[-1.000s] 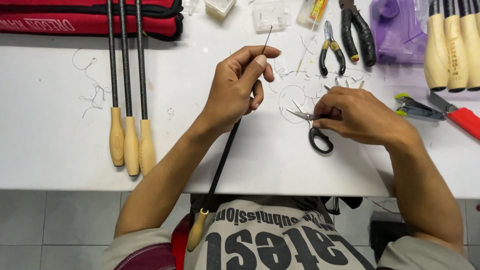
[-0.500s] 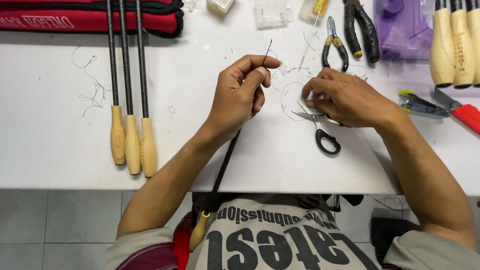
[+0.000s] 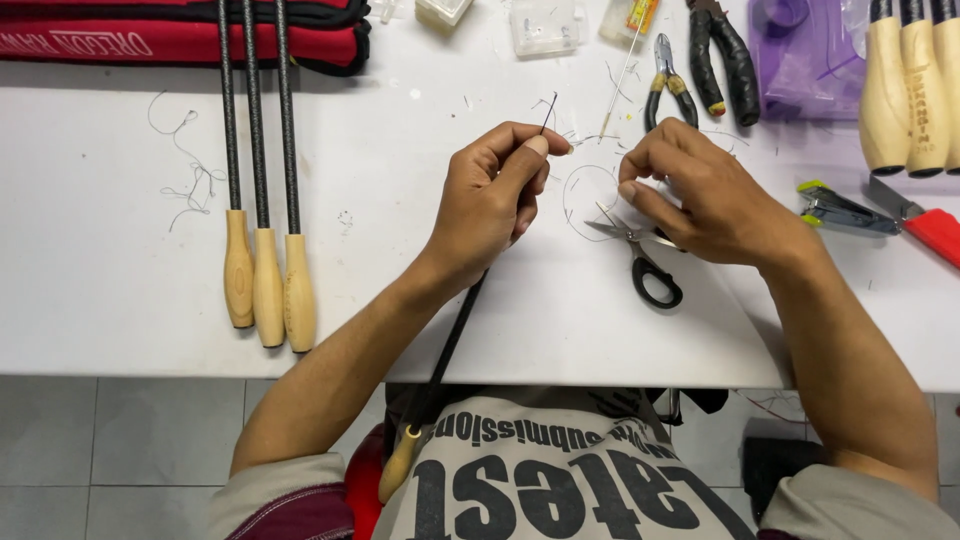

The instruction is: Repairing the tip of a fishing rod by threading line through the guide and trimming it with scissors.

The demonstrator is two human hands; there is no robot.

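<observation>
My left hand pinches a thin black rod, thumb and forefinger clamped near its tip; the rod runs back to 7 o'clock off the table edge, its pale wooden handle ending by my lap. My right hand has its fingers curled together at a fine thread looping on the table between both hands; whether they actually grip it I cannot tell. Black-handled scissors lie just under my right hand, at its 7 o'clock.

Packages: red padded case with black trim, long and flat, at 10 o'clock along the far edge; two small clear plastic boxes at 12; purple plastic bag at 1 o'clock.

Three more rods with wooden handles lie parallel at 9 o'clock. Pliers and small cutters at 1. Pale wooden handles at 2 o'clock, clippers and a red-handled tool at 3.

White table, thread scraps scattered; open room at 8 o'clock near its front edge. Grey tiled floor below.
</observation>
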